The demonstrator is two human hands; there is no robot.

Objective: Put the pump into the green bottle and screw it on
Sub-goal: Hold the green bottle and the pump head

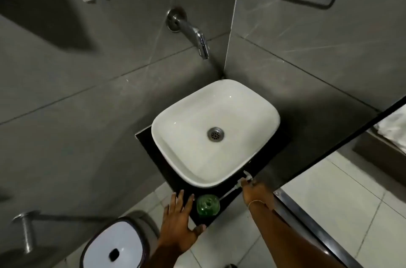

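Note:
A green bottle (pixel 208 204) stands upright with its mouth uncovered on the near corner of the black counter (pixel 149 147). The white pump (pixel 246 177) lies on the counter to the bottle's right, its thin tube pointing toward the bottle. My right hand (pixel 254 193) is over the pump head with fingers curled on it; the grip itself is partly hidden. My left hand (pixel 179 221) hovers just left of the bottle, palm down, fingers spread, not touching it.
A white basin (pixel 175 118) fills most of the counter, under a chrome wall tap (pixel 198 37). A white-lidded bin (pixel 114 245) stands on the floor at lower left. A steel-edged glass partition (pixel 312 223) runs close on the right.

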